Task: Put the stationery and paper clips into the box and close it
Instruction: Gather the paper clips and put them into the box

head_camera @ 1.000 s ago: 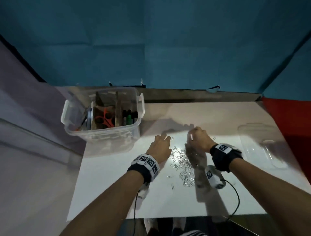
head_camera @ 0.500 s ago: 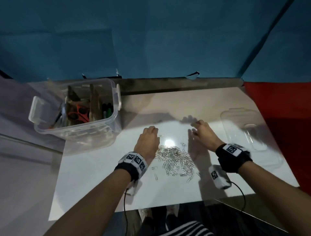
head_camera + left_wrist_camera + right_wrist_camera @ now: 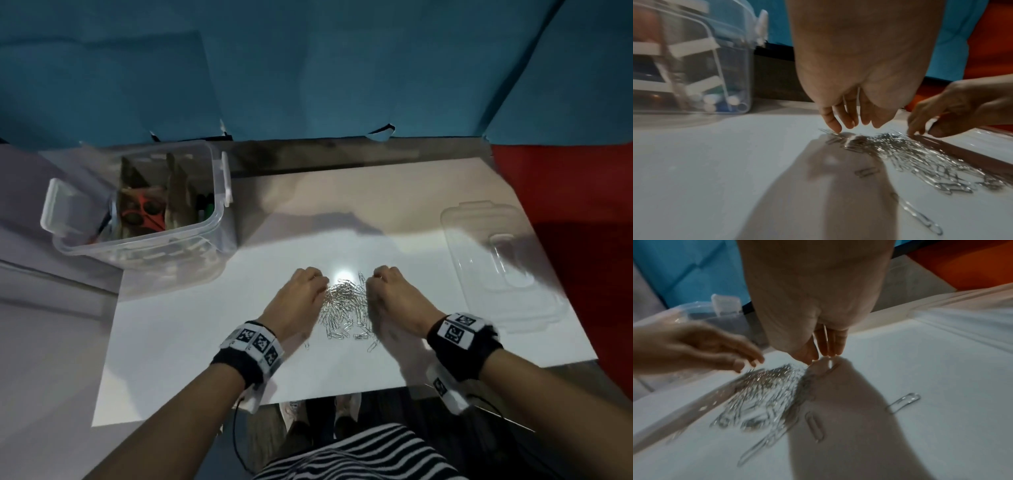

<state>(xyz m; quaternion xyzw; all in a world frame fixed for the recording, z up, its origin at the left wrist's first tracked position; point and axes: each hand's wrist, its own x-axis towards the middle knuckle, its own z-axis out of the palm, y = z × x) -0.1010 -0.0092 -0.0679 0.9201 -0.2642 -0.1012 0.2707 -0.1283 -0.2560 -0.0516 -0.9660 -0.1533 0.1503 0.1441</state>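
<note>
1. At the near edge of the white table (image 3: 171, 359), a person's two forearms reach in, each wrist wearing a black band with printed markers.
2. A few stray paper clips (image 3: 903, 403) lie nearest, just short of the main heap.
3. The left hand (image 3: 294, 305) and right hand (image 3: 394, 298) flank the pile of clips (image 3: 344, 308) near the table's middle, fingers bent downward with their tips touching the table at the pile's far sides; neither hand holds anything.
4. The clear lid (image 3: 496, 260) lies flat by the right edge, well apart from the hands.
5. The clear box (image 3: 144, 240) stands open at the far left corner, holding red-handled scissors (image 3: 142, 214), markers (image 3: 205, 207) and brown dividers (image 3: 178, 195).
6. A blue backdrop (image 3: 308, 68) hangs beyond the far edge.
</note>
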